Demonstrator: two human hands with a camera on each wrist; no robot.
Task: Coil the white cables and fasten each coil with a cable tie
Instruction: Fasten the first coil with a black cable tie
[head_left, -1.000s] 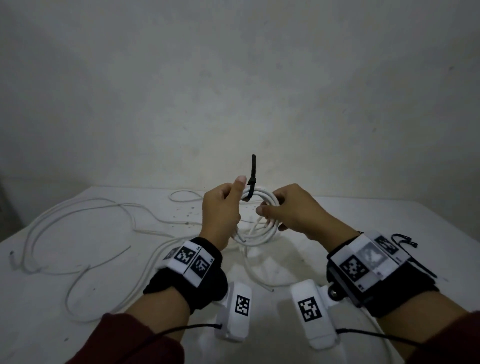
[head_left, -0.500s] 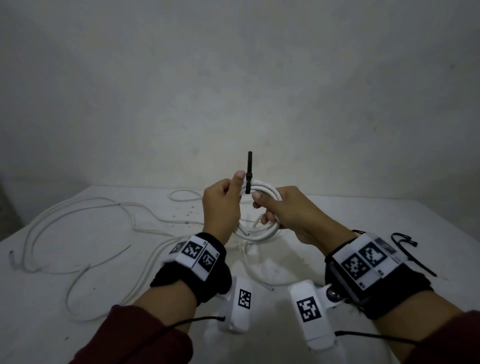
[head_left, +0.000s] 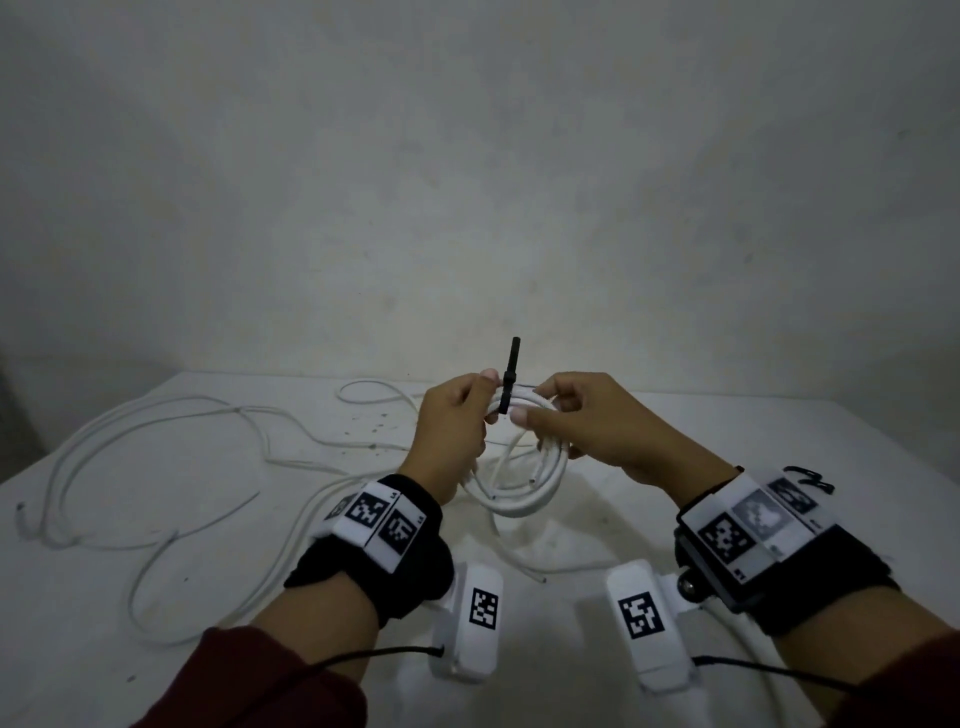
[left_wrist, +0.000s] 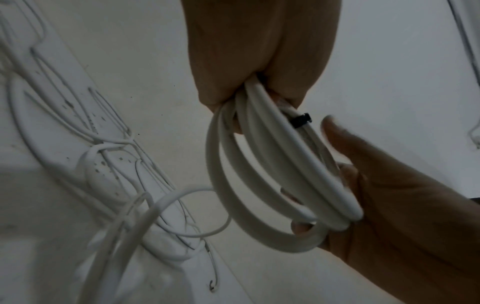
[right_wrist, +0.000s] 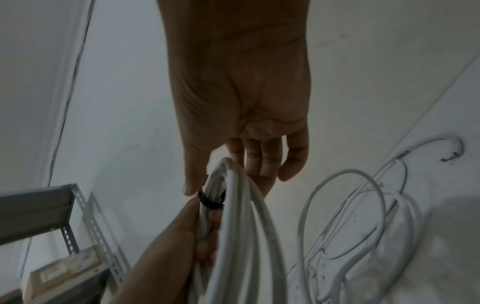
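Observation:
A coil of white cable (head_left: 524, 493) hangs above the white table (head_left: 779, 426), held between both hands. A black cable tie (head_left: 511, 374) wraps the top of the coil, its tail standing upright. My left hand (head_left: 485, 395) grips the coil's top just left of the tie. My right hand (head_left: 530, 405) holds the coil just right of the tie, thumb under and fingers over. The left wrist view shows the coil (left_wrist: 272, 174), the tie's head (left_wrist: 300, 120) and my right hand reaching through the loops. In the right wrist view the tie (right_wrist: 207, 200) sits by my right thumb.
Long loose white cables (head_left: 156, 467) sprawl over the table's left half and behind the hands. Another black cable tie (head_left: 810, 480) lies at the right, beyond my right wrist. A grey metal shelf (right_wrist: 39, 209) stands off the table. A bare wall runs behind.
My right hand has turned knuckles-up and shifted its hold to the coil's top beside the tie. The tie's tail has gone from leaning to upright. The left hand keeps its grip.

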